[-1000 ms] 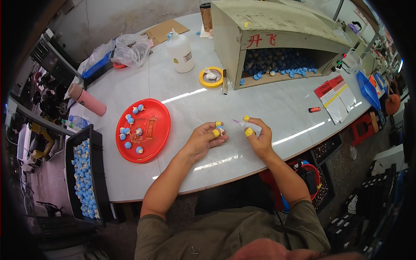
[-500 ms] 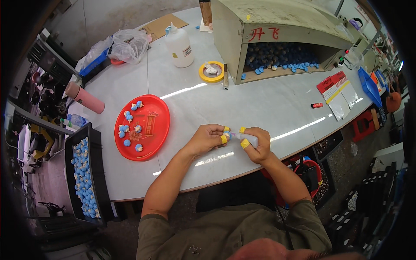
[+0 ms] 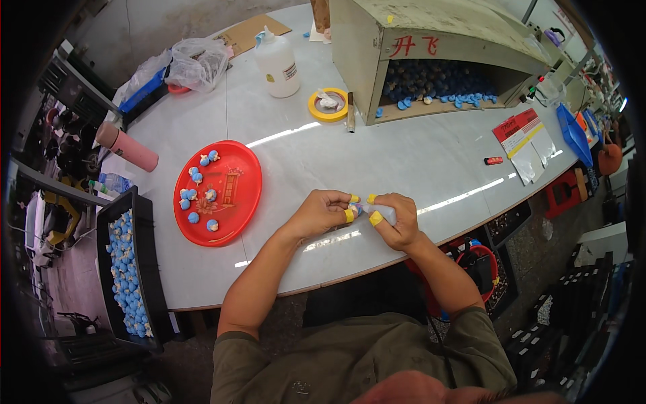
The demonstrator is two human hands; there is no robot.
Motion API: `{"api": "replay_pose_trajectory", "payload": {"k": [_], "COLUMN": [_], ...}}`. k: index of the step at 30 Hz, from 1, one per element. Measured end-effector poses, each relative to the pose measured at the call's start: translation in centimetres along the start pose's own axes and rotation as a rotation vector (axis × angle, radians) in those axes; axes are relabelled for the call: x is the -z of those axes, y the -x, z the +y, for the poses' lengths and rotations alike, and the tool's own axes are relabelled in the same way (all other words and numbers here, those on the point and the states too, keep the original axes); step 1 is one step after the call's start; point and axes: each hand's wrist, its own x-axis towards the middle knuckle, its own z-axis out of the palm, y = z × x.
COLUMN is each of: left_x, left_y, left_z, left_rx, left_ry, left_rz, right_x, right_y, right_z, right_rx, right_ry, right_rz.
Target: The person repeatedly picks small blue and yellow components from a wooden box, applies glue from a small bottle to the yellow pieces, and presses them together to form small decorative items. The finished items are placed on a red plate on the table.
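Note:
Near the table's front edge, my left hand (image 3: pixel 325 213) pinches a small blue and white piece (image 3: pixel 355 209) between thumb and forefinger, both wrapped in yellow tape. Facing it, my right hand (image 3: pixel 398 222) is closed around a small translucent squeeze bottle (image 3: pixel 382 213). The bottle's tip meets the little piece, or nearly so; the fingertips partly hide that spot. Yellow tape also covers the right thumb and forefinger. To the left lies a round red tray (image 3: pixel 251 195) with several small blue and cream pieces (image 3: pixel 194 218) on it.
A black bin (image 3: pixel 159 296) full of blue pieces stands at the left edge. Further back are a pink flask (image 3: pixel 128 147), a white bottle (image 3: pixel 278 66) and a yellow tape roll (image 3: pixel 315 114). A box-like shelter (image 3: pixel 367 67) holds many blue parts. A red lighter (image 3: pixel 493 161) lies right.
The bottle and the small piece have come slightly closer together between my hands. The whole view has shifted a little; the tray and its pieces stay as they were.

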Motion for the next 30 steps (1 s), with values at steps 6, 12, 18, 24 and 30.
{"api": "replay_pose_trajectory", "payload": {"k": [6,12,18,24,30], "left_x": [-0.2,-0.2,-0.4,-0.4,-0.4], "left_y": [0.1,0.1,0.1,-0.1,-0.1], "left_z": [0.3,0.4,0.5,0.4,0.1], "left_rx": [0.016,0.036,0.034,0.018,0.001], "left_ry": [-0.026,-0.04,-0.004,0.024,0.022], "left_rz": [0.031,0.065,0.1,0.103,0.133], "right_x": [0.0,0.1,0.3,0.2,0.0], "right_y": [-0.1,-0.2,-0.4,-0.4,-0.1], "right_z": [-0.1,-0.6,-1.0,-1.1,-1.3], "right_rx": [0.027,0.071,0.109,0.132,0.16], "right_ry": [0.065,0.146,0.212,0.247,0.287], "right_rz": [0.0,0.013,0.0,-0.003,-0.036]}}
